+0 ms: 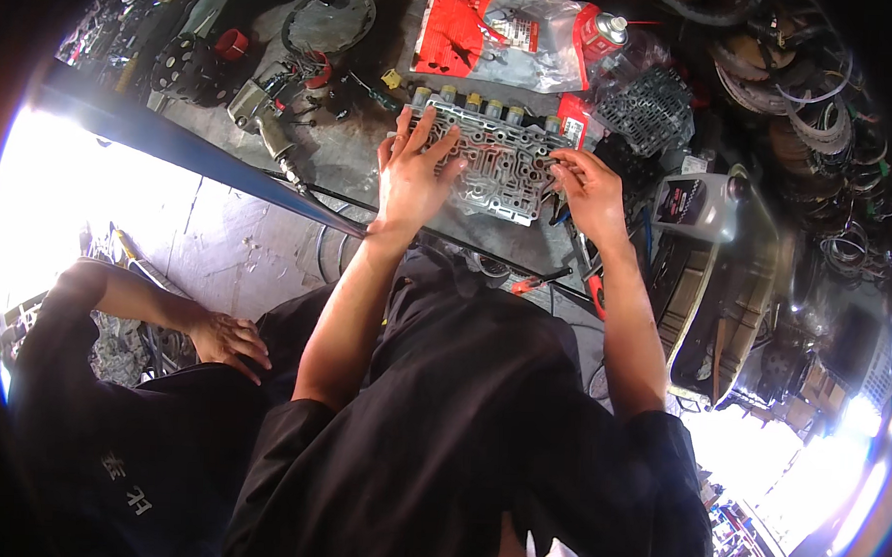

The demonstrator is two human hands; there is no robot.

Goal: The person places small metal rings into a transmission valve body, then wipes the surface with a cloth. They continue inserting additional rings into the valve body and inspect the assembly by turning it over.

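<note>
Silver-grey, rectangular metal block with maze-like channels [494, 172] lies on the grey workbench [342, 152], close behind its front edge. That near edge leaves little margin; a slide toward the body risks a drop. The block is judged heavy and stiff, its thin channel walls liable to nicks, and slippery if oiled. The left hand [417, 179] rests with fingers spread over the block's left end, not clasping it. The right hand [591, 195] has thumb and fingertips drawn together at the right end; whether they pinch a small part cannot be told. Sound hold: both short ends, clear of the dull-yellow cylinders [494, 108] along the far side. Open room lies leftward, short of the silver pistol-shaped tool [265, 120]. Beyond, a red-and-clear plastic bag [513, 40] and a second grey channelled block [648, 109] restrict movement.
</note>
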